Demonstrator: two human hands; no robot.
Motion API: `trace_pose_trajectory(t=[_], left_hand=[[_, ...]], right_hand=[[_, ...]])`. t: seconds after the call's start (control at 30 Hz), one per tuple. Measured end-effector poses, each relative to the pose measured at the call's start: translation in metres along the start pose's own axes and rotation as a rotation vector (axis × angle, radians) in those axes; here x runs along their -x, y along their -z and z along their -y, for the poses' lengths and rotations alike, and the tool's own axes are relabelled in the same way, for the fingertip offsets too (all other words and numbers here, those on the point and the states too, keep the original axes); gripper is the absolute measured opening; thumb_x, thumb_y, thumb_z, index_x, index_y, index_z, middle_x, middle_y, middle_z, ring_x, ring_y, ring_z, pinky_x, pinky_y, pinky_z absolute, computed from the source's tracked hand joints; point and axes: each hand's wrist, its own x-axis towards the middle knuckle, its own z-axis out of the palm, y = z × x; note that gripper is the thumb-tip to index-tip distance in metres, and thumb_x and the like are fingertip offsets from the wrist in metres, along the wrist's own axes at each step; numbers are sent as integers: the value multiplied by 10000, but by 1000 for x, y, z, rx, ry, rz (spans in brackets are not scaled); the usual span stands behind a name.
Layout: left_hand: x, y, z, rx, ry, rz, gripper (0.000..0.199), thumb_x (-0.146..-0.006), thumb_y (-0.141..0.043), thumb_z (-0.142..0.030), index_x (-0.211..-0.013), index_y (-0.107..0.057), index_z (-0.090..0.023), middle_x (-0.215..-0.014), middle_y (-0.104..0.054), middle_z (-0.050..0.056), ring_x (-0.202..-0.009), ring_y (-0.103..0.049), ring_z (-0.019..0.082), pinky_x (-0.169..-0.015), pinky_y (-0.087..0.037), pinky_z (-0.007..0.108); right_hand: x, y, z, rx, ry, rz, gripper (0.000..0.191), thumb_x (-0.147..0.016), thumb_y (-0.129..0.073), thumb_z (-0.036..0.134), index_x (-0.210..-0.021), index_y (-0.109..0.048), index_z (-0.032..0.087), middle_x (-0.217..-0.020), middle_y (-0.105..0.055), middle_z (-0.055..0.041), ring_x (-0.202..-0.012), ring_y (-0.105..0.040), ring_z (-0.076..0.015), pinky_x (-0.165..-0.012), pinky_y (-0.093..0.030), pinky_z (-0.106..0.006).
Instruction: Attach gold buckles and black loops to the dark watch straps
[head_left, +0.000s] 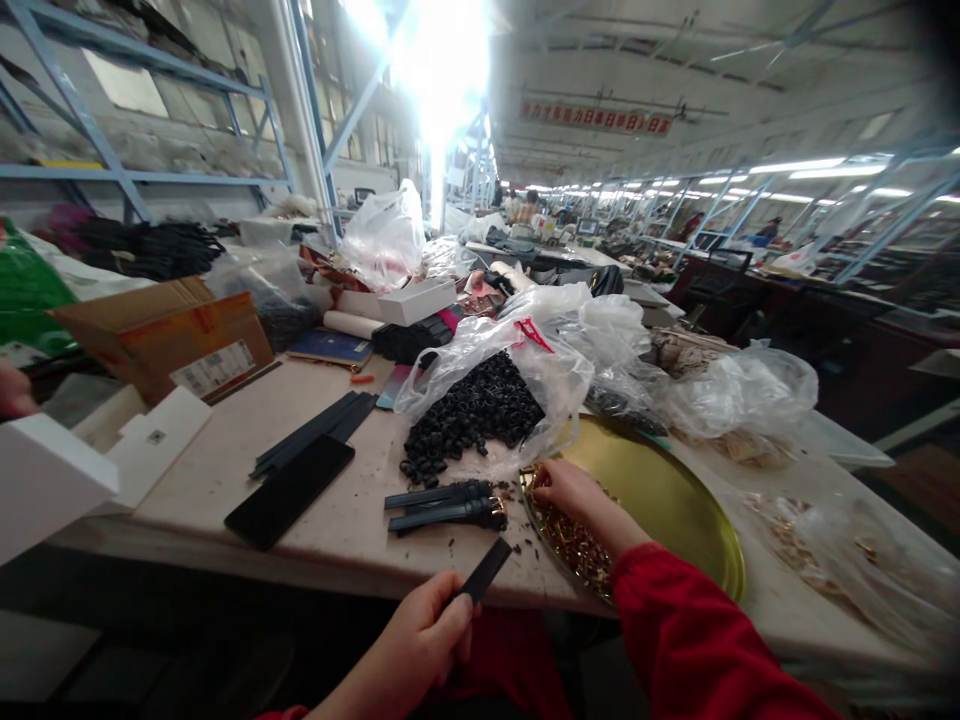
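Note:
A dark strap (487, 568) is pinched in my left hand (429, 632) at the table's front edge, its free end pointing up and right. My right hand (574, 497) reaches into small gold metal pieces (581, 553) on the left side of a round gold tray (675, 500); its fingers are closed, and what they hold is hidden. Several straps with gold buckles (442, 507) lie stacked just beyond my left hand. Behind them, an open plastic bag (570, 385) spills small black loops (480, 410) onto the table.
A black phone (290, 490) and flat dark strips (315, 432) lie left of the straps. Further left are a cardboard box (169, 335), a white box (49, 480) and another person's hand (15, 392). Plastic bags (750, 390) crowd the table's back and right.

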Motion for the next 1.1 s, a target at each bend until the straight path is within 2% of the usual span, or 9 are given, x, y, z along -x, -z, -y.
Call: trace_pose_trajectory(t=[0.17,0.23,0.37,0.5,0.63,0.73,0.83,0.93,1.1], left_hand=[[-6,3,5,-9,23,-5,291,-777,-398,-464,-737,-421,-177,-516,-435,-70,-341,-263,38,-339,-171,176],[-11,5,-1,-76,3,-20,256,-797,-382,-418,-726,-425,-176,-538,-439,-61,-364,-287,48,-359,-203,183],[-24,13,-28,-329,-210,-155,229,-839,-391,-336,-769,-516,-157,-669,-540,-6,-610,-490,118,-570,-370,214],[-43,13,-48,-426,-300,-167,221,-844,-445,-314,-916,-576,-151,-865,-632,38,-808,-566,172,-739,-392,245],[-62,9,-51,-494,-293,-180,215,-835,-465,-304,-931,-580,-150,-891,-643,51,-833,-581,193,-741,-391,256],[-70,7,-51,-504,-286,-162,223,-842,-444,-317,-911,-575,-150,-868,-640,48,-814,-580,194,-716,-395,255],[-74,6,-51,-508,-261,-142,228,-842,-439,-318,-901,-573,-144,-852,-638,47,-797,-578,193,-703,-394,255],[-76,6,-51,-508,-265,-144,228,-843,-444,-319,-900,-576,-142,-853,-636,48,-793,-575,190,-705,-390,256],[-71,5,-51,-453,-308,-163,218,-832,-470,-305,-920,-582,-140,-853,-638,42,-784,-572,174,-707,-391,245]], right_hand=[[6,2,-2,-139,38,-76,17,-717,-568,159,-731,-576,153,-802,-611,-62,-769,-539,-177,-680,-356,-276],[19,4,4,-219,64,-97,62,-769,-516,182,-730,-560,163,-757,-607,-45,-730,-535,-168,-664,-363,-275],[54,3,34,-415,180,-44,116,-825,-475,272,-770,-543,196,-691,-588,9,-645,-532,-137,-588,-386,-237],[69,0,56,-553,337,-44,99,-826,-463,207,-807,-560,209,-792,-595,-13,-743,-548,-152,-659,-407,-252],[47,6,30,-345,214,-139,156,-847,-406,191,-878,-559,185,-886,-578,-58,-823,-547,-176,-752,-406,-287],[30,13,1,-239,112,-178,144,-829,-425,195,-775,-557,172,-847,-573,-79,-784,-535,-201,-738,-392,-322],[26,16,-11,-225,85,-181,161,-826,-427,204,-732,-555,178,-794,-583,-73,-757,-534,-207,-719,-385,-330],[35,12,0,-296,104,-173,197,-863,-387,243,-805,-566,185,-760,-592,-49,-727,-547,-186,-698,-407,-311],[65,6,40,-759,294,-9,265,-874,-370,258,-1037,-570,201,-864,-534,-43,-651,-538,-128,-597,-449,-255]])
